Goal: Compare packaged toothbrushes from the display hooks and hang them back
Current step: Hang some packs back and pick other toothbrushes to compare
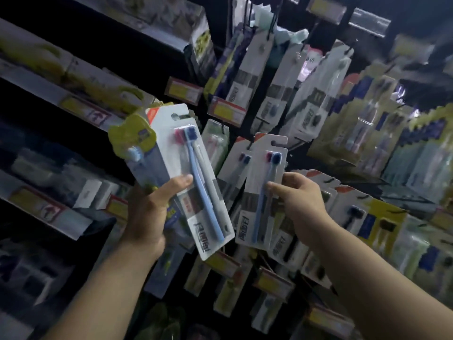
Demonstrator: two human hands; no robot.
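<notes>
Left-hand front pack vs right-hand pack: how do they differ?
The left-hand pack is clear of the display and tilted top-left; the right-hand pack sits nearly upright among the hanging packs. The left hand also holds a yellow-topped pack behind; the right hand grips one. Both: white card, blue brush.

Dim shop aisle. Left of the hands, dark shelves (81,99) tilt across the view, stacked with blurred boxes (157,18) and edged with yellow price tags (185,90). Light glares off the plastic far right.
</notes>
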